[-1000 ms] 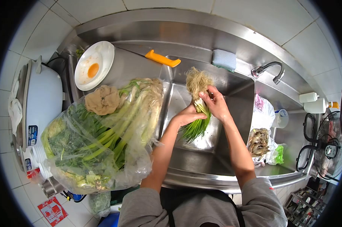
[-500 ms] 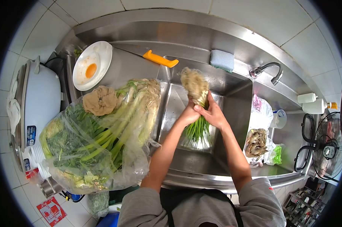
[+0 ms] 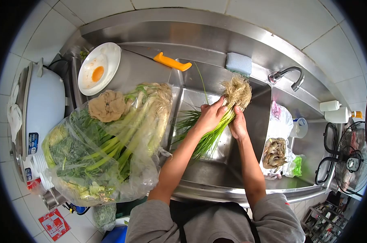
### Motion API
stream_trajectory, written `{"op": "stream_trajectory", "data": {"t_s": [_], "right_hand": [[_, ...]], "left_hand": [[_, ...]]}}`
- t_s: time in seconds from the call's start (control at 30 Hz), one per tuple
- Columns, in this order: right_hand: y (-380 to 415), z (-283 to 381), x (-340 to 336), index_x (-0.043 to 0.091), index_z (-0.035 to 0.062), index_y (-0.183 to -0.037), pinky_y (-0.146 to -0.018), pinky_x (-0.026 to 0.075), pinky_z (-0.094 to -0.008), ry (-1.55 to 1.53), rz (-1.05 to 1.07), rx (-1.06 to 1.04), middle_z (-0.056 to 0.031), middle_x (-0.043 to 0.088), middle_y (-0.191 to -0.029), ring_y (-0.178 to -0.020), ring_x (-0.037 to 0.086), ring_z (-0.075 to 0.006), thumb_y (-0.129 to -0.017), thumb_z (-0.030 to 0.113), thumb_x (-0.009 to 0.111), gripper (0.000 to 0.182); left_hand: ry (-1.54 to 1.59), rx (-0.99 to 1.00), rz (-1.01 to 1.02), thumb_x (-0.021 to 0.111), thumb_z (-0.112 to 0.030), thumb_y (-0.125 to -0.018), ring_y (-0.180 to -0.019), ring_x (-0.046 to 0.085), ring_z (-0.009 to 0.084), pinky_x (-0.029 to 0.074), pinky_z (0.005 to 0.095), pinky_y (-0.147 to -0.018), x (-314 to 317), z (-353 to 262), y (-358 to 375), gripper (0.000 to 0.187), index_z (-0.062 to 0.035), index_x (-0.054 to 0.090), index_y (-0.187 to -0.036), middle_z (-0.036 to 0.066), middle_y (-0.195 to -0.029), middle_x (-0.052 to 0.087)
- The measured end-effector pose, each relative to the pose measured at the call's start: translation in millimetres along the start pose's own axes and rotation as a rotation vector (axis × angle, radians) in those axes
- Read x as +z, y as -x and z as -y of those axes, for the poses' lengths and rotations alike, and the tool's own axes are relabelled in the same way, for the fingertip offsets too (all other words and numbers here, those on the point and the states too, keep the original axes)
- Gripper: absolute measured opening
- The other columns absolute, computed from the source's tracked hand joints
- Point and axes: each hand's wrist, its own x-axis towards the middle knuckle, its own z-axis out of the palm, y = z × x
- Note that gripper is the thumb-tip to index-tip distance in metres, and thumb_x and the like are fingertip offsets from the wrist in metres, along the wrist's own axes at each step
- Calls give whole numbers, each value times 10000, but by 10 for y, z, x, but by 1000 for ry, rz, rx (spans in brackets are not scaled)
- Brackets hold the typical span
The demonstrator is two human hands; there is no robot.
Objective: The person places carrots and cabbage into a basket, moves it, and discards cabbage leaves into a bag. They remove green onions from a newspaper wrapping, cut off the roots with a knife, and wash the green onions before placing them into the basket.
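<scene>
Over the steel sink (image 3: 254, 111) I hold a bunch of scallions (image 3: 208, 142) in both hands. Its pale, tangled roots point up and to the right, while the thin green leaves hang down to the left. My left hand (image 3: 211, 116) is closed around the stems from the left. On the other side, just below the roots, my right hand (image 3: 238, 124) grips the same bunch. One long leaf sticks up apart from the rest, left of the roots. Close by on the left lies a clear plastic bag (image 3: 149, 178) full of leafy greens and thick-stemmed vegetables.
An orange-handled knife (image 3: 171, 62) and a white bowl (image 3: 112, 56) with orange residue lie behind the bag. A sponge (image 3: 238, 63) sits on the back ledge, left of the faucet (image 3: 298, 83). Right of the basin are plastic bags, brownish food (image 3: 275, 153) and a fan (image 3: 354, 158).
The bunch has swung so its roots moved right and slightly down, and its leaves now spread left instead of hanging straight down. Both hands have moved a little right.
</scene>
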Motion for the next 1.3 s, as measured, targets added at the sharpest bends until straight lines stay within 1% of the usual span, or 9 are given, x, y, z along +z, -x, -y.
{"op": "stream_trajectory", "data": {"t_s": [0.2,0.33,0.43,0.6,0.8,0.87,1.0,1.07,1.3], "right_hand": [[-11,-62,-92,384,-23,-1151,-818,434,-304,146,24,63,-125,496,-1082,-992,492,-193,-821,284,552,480],[-35,-112,-36,305,-23,-1207,-858,403,-311,282,29,97,-127,476,-1113,-1011,476,-193,-757,173,647,598],[-37,-185,75,294,-24,-1228,-886,376,-309,326,-82,151,-142,466,-1135,-1030,468,-207,-771,212,635,617],[-235,-201,185,210,-79,-1247,-971,272,-373,925,122,302,-223,393,-1219,-1181,342,-288,-731,602,499,902],[-659,-174,642,305,-108,-1193,-975,141,-540,1586,263,175,-288,359,-1216,-1241,179,-388,-573,726,536,1065],[-820,137,907,367,-27,-1185,-947,232,-510,1589,22,-128,-245,398,-1200,-1171,309,-392,-527,677,618,996],[-1494,179,1649,469,43,-1114,-845,383,-408,1568,200,-911,-165,492,-1078,-1042,449,-314,-688,416,624,587],[-1670,65,1912,433,52,-1156,-850,391,-422,1839,484,-704,-170,482,-1089,-1051,446,-297,-731,300,591,517],[-2005,-261,2035,314,48,-1253,-851,416,-403,2012,461,-382,-184,426,-1158,-1070,418,-339,-738,176,547,581]], "left_hand": [[-328,-110,6,636,-672,-492,-1255,84,429,18,568,-975,98,1,80,1206,-57,42,-1342,226,-1359,161],[-536,-114,74,660,-657,-471,-1261,24,423,-4,536,-992,84,179,53,1294,67,-27,-1294,239,-1323,236],[-451,-11,-153,725,-576,-460,-1250,142,400,-2,548,-984,196,346,149,1240,45,51,-1295,247,-1269,318],[528,7,-392,752,-142,-593,-1058,459,200,408,314,-847,469,751,194,795,-2,288,-1223,123,-1152,460],[1035,-220,-437,628,-144,-734,-870,531,150,442,287,-739,274,701,82,331,-4,505,-1007,71,-972,548],[1141,-296,-214,612,-164,-731,-719,557,148,454,276,-626,121,897,31,202,-19,572,-865,65,-811,584],[904,-437,-156,589,-131,-698,-654,563,174,470,294,-580,22,1079,100,243,-3,531,-895,76,-755,567],[708,-439,-80,597,-130,-672,-716,565,187,467,298,-626,29,1091,225,325,8,518,-955,92,-817,568],[-3,-363,306,666,-255,-534,-972,527,283,426,323,-815,323,1534,266,680,41,441,-1103,215,-1051,533]]}}
